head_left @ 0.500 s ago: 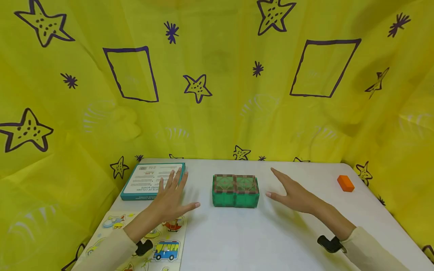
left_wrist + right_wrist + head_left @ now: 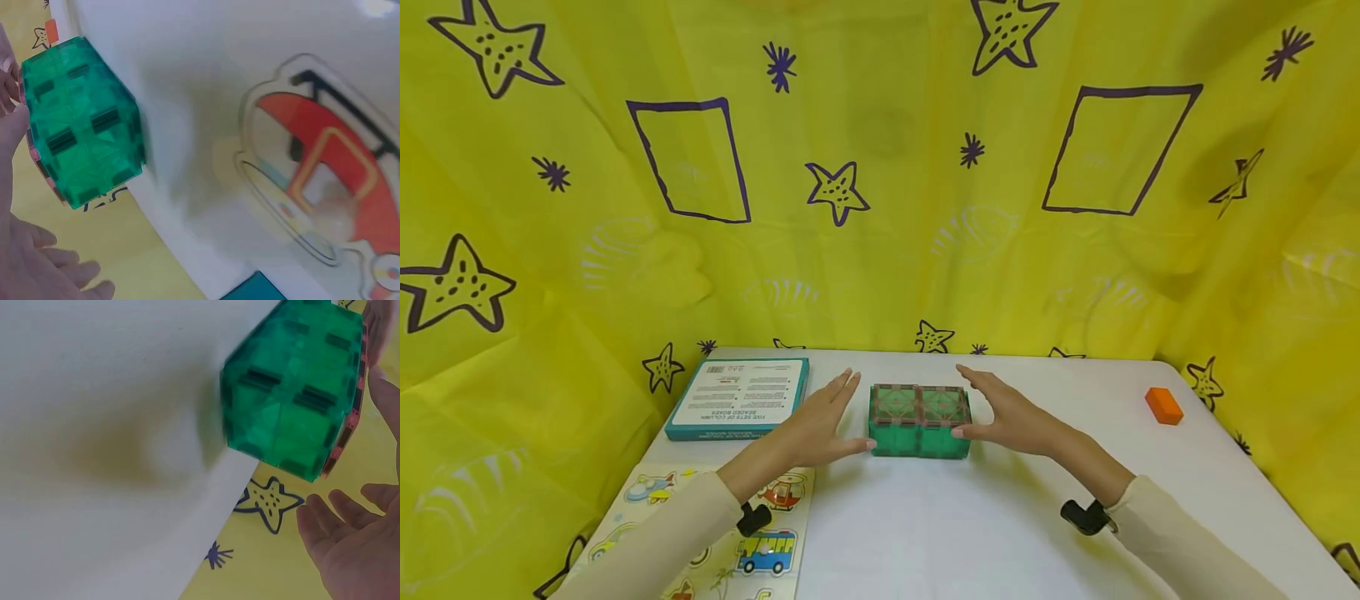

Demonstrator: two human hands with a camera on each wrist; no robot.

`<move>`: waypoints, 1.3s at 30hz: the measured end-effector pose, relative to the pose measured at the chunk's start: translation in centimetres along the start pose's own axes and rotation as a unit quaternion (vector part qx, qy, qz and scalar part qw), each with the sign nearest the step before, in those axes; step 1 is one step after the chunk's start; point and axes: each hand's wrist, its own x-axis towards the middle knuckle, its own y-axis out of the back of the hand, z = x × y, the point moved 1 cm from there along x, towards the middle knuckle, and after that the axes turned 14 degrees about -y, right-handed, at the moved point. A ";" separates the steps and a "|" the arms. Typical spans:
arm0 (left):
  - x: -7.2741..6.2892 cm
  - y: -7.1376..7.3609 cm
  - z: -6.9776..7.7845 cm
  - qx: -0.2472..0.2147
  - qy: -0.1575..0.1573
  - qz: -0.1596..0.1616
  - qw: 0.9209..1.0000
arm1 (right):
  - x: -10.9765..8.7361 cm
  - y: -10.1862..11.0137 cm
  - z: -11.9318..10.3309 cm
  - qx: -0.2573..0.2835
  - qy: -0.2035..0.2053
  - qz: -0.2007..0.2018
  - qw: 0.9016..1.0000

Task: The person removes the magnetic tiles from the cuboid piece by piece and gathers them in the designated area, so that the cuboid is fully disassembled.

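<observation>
In the middle of the table stands a box of translucent green magnetic tiles [image 2: 895,439], two tiles wide, topped with two reddish-edged tiles [image 2: 942,407]. My left hand [image 2: 816,427] is at its left end, fingers extended and thumb tip by the front left corner. On the other side, my right hand [image 2: 1018,417] spreads its fingers beyond the right end, its thumb overlapping the front face in the head view. Whether either thumb touches the box, I cannot tell. The left wrist view shows the green tiles [image 2: 84,119] beside the hand; the right wrist view also shows the box [image 2: 284,394].
A flat teal-and-white box [image 2: 741,396] lies at the back left. In front of it is a picture puzzle board [image 2: 801,533] with a helicopter and a bus. An orange block [image 2: 1163,406] sits at the far right. Yellow cloth [image 2: 880,275] surrounds the white table.
Both hands have moved inward, the left one to the right and the right one to the left, and are now close to the green box. The box stays in place.
</observation>
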 end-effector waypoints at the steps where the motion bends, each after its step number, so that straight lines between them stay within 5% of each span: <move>1: 0.4 0.0 0.0 -0.007 -0.004 -0.005 1.000 | 0.2 -0.2 -0.1 0.001 0.002 -0.005 1.000; 15: 4.7 -0.4 0.9 -0.038 -0.023 -0.068 0.997 | 2.1 -0.7 -1.5 -0.038 0.024 -0.039 0.998; 39: 4.8 -0.2 1.0 -0.068 -0.013 -0.079 0.994 | 2.6 0.8 -2.1 -0.076 -0.002 -0.074 0.994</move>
